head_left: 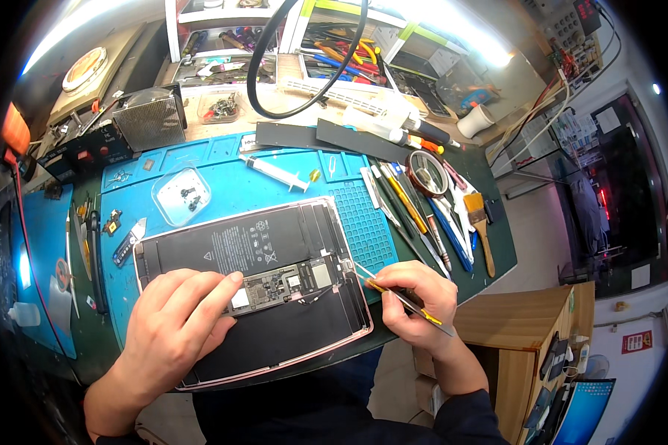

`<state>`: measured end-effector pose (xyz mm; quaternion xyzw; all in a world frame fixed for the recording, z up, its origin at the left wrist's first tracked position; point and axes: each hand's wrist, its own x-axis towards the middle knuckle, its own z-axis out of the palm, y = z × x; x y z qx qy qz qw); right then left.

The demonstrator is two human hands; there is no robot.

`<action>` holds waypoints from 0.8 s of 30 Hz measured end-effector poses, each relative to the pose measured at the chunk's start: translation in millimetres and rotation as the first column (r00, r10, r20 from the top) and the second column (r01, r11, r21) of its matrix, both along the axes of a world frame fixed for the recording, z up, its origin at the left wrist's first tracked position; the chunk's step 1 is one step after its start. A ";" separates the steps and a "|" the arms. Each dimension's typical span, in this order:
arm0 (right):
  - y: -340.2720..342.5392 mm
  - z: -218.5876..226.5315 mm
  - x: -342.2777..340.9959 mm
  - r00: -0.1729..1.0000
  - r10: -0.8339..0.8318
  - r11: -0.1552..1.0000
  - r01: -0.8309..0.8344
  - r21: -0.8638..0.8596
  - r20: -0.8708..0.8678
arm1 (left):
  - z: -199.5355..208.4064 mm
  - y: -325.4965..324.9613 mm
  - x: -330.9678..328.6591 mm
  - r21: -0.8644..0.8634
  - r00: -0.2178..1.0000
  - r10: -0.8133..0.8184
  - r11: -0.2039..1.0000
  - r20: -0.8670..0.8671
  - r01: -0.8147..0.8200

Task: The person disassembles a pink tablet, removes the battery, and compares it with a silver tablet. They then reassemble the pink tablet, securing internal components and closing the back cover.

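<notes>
An opened tablet [252,259] lies tilted on a blue work mat [234,165], showing dark batteries and a long circuit board [278,289] with silvery chips. My left hand [178,315] rests over its left part; the index fingertip touches the board's left end and the thumb sits apart below it, with no object seen in the grasp. In my right hand [419,297], thumb and fingers pinch a pair of slim tweezers [408,302], dark with yellow marks. Their tips point at the tablet's right edge; I cannot tell whether they touch it.
Beyond the tablet lie a clear tray [180,194] of small parts and a syringe [274,172]. Pens and tools crowd the right, with a tape roll [427,174] and brush [479,230]. A black cable loop [256,89] hangs above the mat's far side.
</notes>
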<state>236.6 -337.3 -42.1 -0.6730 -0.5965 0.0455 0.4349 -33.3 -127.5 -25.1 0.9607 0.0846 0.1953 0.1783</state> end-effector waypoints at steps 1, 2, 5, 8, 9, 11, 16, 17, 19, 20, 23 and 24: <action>0.2 2.2 0.0 1.000 0.006 1.000 -0.006 -0.013 0.010 | -0.7 0.0 0.6 0.000 1.000 -0.001 1.000 0.001 0.001; 0.2 3.3 0.1 0.999 0.007 1.000 -0.006 -0.030 0.031 | -1.1 0.1 1.2 0.000 1.000 -0.002 1.000 0.002 0.002; 2.1 6.4 0.8 0.999 0.029 0.999 -0.028 -0.037 0.019 | -0.3 0.1 1.2 0.000 1.000 -0.004 1.000 0.004 0.004; 3.0 6.7 2.5 0.999 0.049 0.998 -0.049 -0.051 0.005 | 0.2 -0.2 1.2 0.001 1.000 -0.002 1.000 0.000 0.002; 3.3 7.3 2.7 0.999 0.051 0.997 -0.051 -0.055 0.006 | 0.0 -0.1 1.2 0.001 1.000 -0.003 1.000 0.002 0.003; 4.1 8.1 2.8 0.998 0.058 0.996 -0.058 -0.063 0.006 | -0.7 0.1 0.8 0.002 1.000 -0.002 1.000 0.005 0.002; 0.9 -1.1 5.3 0.990 0.045 0.997 -0.054 -0.063 -0.137 | -0.2 -0.8 0.4 0.009 1.000 0.004 1.000 0.004 -0.004; -0.1 -2.8 5.6 0.985 0.037 0.997 -0.048 -0.062 -0.171 | 0.0 -0.7 1.0 0.008 1.000 0.003 1.000 0.002 -0.003; -0.8 -4.6 7.3 0.986 0.043 0.997 -0.052 -0.050 -0.163 | 0.5 -0.4 1.5 -0.001 1.000 0.000 1.000 0.002 0.000; -1.0 -5.1 7.8 0.986 0.047 0.998 -0.054 -0.043 -0.159 | 0.8 -0.3 1.6 -0.004 1.000 -0.001 1.000 0.001 0.001; 0.2 -4.5 7.5 0.985 0.049 0.997 -0.058 -0.050 -0.168 | 1.8 -1.1 0.7 -0.008 1.000 0.000 1.000 -0.002 0.000; 0.4 -4.8 7.4 0.984 0.053 0.997 -0.062 -0.046 -0.172 | 2.0 -1.2 0.1 -0.004 1.000 0.001 1.000 0.001 -0.001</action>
